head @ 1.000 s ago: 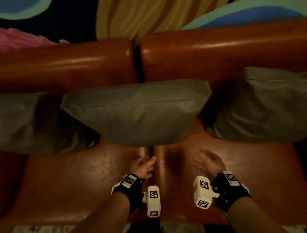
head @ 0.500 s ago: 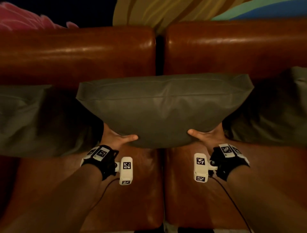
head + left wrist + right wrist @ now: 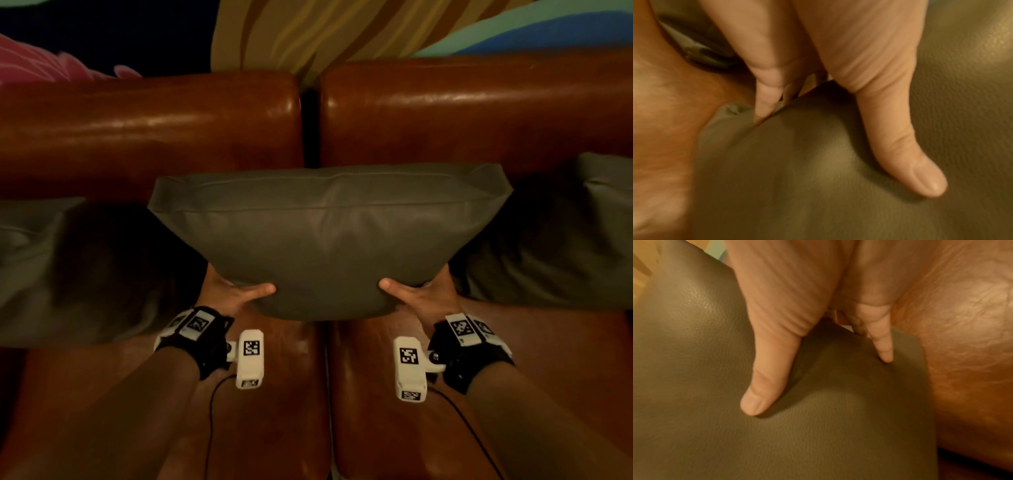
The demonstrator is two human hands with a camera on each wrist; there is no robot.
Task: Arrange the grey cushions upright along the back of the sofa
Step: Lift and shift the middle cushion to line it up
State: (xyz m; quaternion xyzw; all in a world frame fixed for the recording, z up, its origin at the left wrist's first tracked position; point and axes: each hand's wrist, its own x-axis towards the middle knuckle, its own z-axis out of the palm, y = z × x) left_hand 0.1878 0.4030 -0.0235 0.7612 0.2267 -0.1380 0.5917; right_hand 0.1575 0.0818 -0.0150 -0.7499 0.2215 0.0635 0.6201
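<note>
My left thumb (image 3: 920,175) lies flat on the front of the middle grey cushion (image 3: 329,240), the fingers (image 3: 764,97) tucked behind its lower corner; my right thumb (image 3: 764,395) and fingers (image 3: 882,347) pinch the opposite corner likewise. So my left hand (image 3: 233,294) and right hand (image 3: 421,296) both grip it. It stands upright at the backrest (image 3: 171,130) of the brown leather sofa, possibly just off the seat (image 3: 274,394). Two more grey cushions (image 3: 51,267) (image 3: 565,240) flank it.
</note>
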